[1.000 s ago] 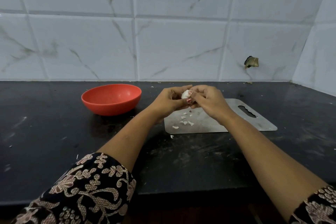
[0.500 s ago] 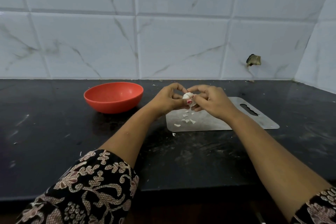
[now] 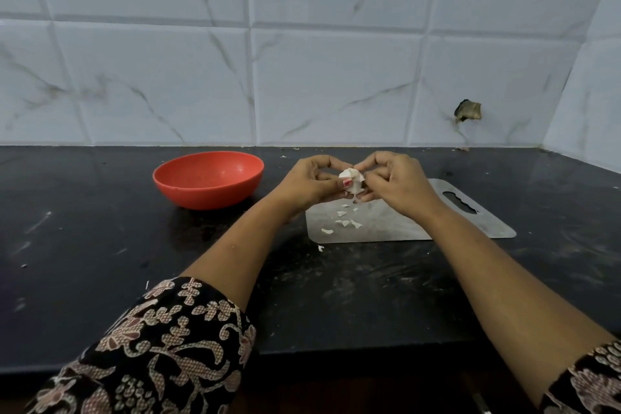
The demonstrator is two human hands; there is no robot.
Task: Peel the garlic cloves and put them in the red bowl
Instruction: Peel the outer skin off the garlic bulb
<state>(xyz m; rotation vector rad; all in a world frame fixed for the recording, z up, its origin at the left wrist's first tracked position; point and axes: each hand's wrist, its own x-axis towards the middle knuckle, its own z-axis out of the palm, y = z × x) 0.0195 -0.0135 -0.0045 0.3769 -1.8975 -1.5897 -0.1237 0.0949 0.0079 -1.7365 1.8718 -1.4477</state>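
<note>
Garlic bulb (image 3: 351, 179), probably, between left hand (image 3: 307, 184) and right hand (image 3: 394, 185)

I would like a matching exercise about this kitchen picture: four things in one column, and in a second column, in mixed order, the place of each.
Things
1. garlic
2. bowl
3. peel scraps
4. board

Places
A. on the counter, left of the board
B. flat on the counter, below the right hand
C. held between the left hand and the right hand
D. lying on the board

Pairs: 1-C, 2-A, 3-D, 4-B
</note>
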